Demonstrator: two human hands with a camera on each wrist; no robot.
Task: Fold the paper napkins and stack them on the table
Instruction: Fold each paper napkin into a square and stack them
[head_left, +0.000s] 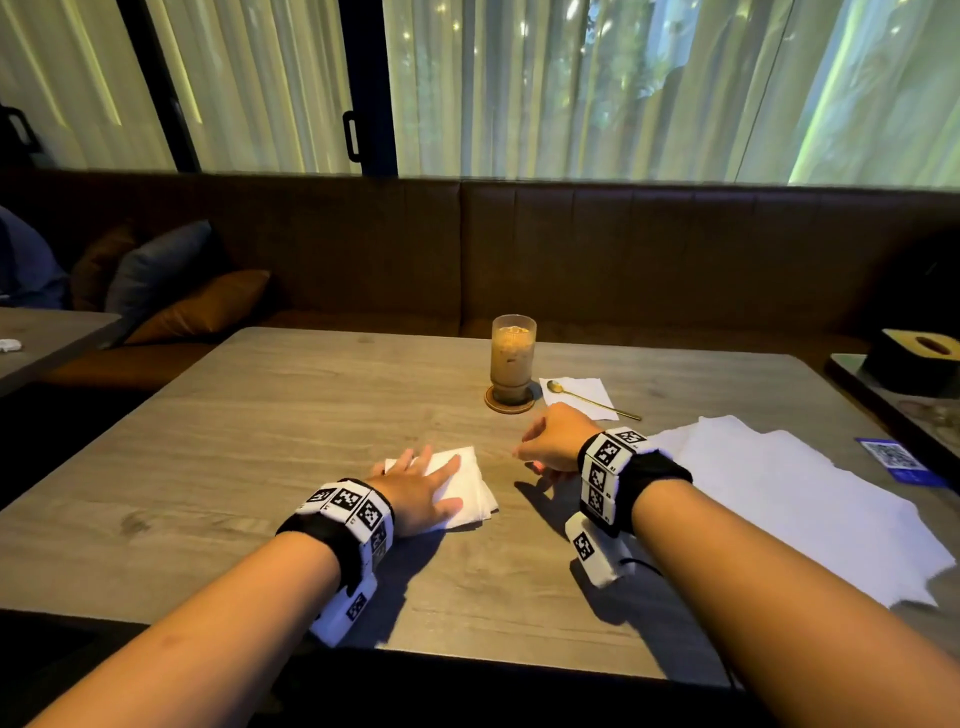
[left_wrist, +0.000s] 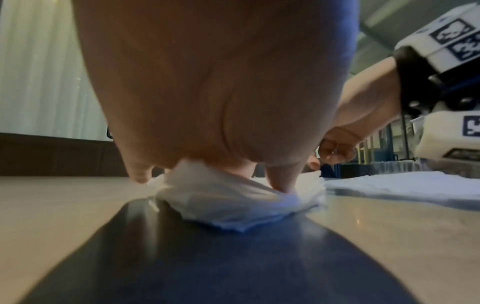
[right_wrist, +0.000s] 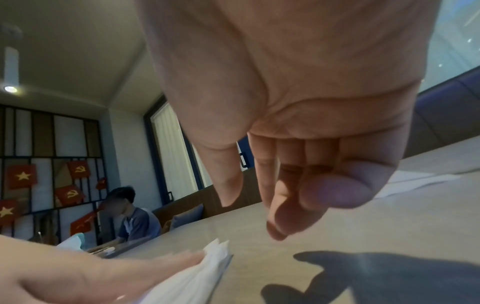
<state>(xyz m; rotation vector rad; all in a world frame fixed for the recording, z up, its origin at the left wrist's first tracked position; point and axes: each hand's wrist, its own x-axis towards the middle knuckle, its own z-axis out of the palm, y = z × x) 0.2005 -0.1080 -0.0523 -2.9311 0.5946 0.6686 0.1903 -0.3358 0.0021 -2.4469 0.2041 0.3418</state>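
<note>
A small stack of folded white napkins (head_left: 467, 480) lies on the wooden table (head_left: 260, 441) near the middle. My left hand (head_left: 421, 486) lies flat on top of it, fingers straight and spread, pressing it down (left_wrist: 233, 197). My right hand (head_left: 550, 441) hovers just right of the stack, fingers loosely curled and holding nothing (right_wrist: 298, 185). A pile of unfolded white napkins (head_left: 779, 499) is spread out on the table to the right, behind my right wrist. The stack's corner (right_wrist: 207, 273) shows under my left fingers in the right wrist view.
A glass of iced coffee (head_left: 513, 358) stands on a round coaster (head_left: 509, 402) at the back. Beside it a gold spoon (head_left: 592, 400) rests on a small napkin (head_left: 576, 396). A blue card (head_left: 893, 460) lies at the right edge. A bench seat runs behind the table.
</note>
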